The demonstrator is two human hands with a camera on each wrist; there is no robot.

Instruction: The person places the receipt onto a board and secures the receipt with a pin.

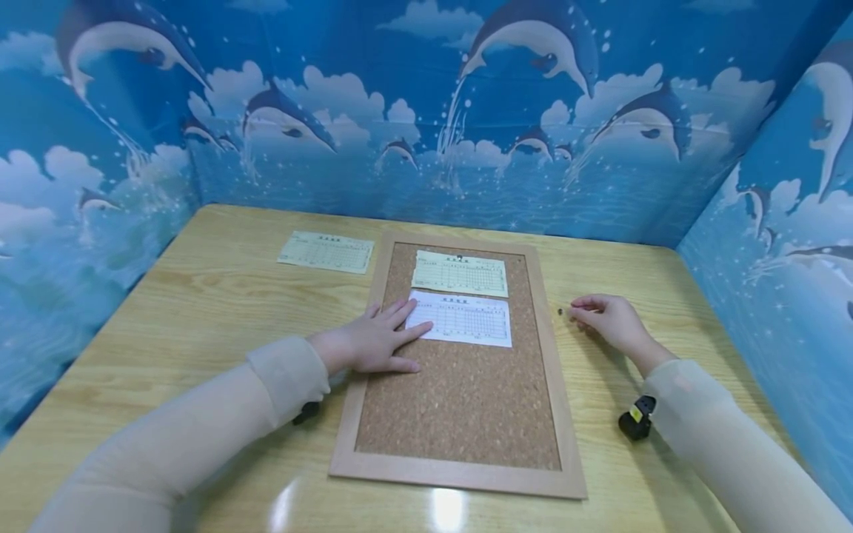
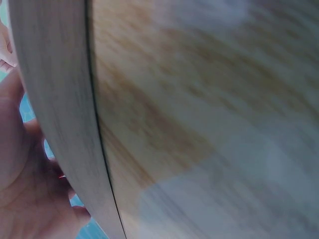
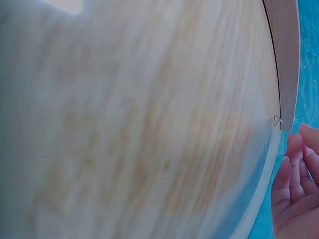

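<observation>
Sleeves fill the bottom corners: left sleeve (image 1: 220, 400), right sleeve (image 1: 713, 426), with a chunky black device (image 1: 636, 418) beside the right cuff. Hands are well apart. Left hand (image 1: 373, 342) lies flat with fingers spread, tips over the left edge of the white slip (image 1: 469, 324) and the rest across the frame (image 1: 460, 477). Looks to me like that's there to stop the paper sliding around. White slip sits on the corkboard (image 1: 460, 407), just below a pinned green slip (image 1: 463, 277). That one has a dark pin (image 1: 460, 257) at its top edge, which I'd guess is what fixes it.

Right hand (image 1: 611, 322) is off the board, over the table (image 1: 640, 289), thumb and forefinger brought close together next to a tiny dark item (image 1: 560, 312) by the frame's right side. Could be another pin, too small to be sure. Can't tell if those fingertips are gripping anything either.

Nearest thing to a container is the framed board, bearing those two papers inside its raised border. Second green slip (image 1: 326, 253) lies on the table, left of the frame.
</observation>
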